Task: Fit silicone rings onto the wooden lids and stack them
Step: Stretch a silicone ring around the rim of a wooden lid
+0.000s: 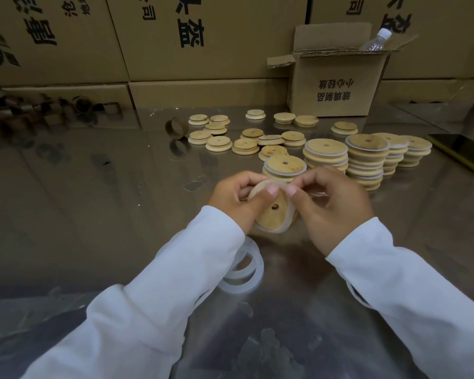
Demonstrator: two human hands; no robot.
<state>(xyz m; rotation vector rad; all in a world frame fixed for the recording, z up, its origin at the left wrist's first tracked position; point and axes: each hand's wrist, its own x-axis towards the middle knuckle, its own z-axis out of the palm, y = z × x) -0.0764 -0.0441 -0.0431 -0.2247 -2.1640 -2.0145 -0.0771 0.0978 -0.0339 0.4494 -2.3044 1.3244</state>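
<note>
Several cartons (203,36) wall off the far edge of the steel table (93,214). A smaller open box (337,86) stands against them toward the far right corner, with a bottle (375,41) poking out of it. Before that box, toward the right edge, rise four stacks (365,160) of ringed lids, packed side by side, probably so finished work stays out of the way. A lower fifth stack (285,165) sits just beyond the hands, likely the one being built, since it is the easiest to reach. Loose lids (245,146) without rings are scattered toward the far edge around the middle, apart from the stacks, so done and undone pieces do not mix. A phone (460,151) lies at the right edge. Near the table's middle the two hands are close together on one piece. The left hand (238,201) grips the lid (271,212) by its rim, thumb on the face, tilting it toward the person so the edge can be seen. The right hand (331,206) pinches the ring (289,222) at the lid's upper rim. The ring already hugs the lower rim, so the fitting looks about half done. Spare rings (244,272) lie overlapped beneath the left sleeve, nearer the near edge, handy for the next pick. A cardboard tube (176,128) stands left of the loose lids.
</note>
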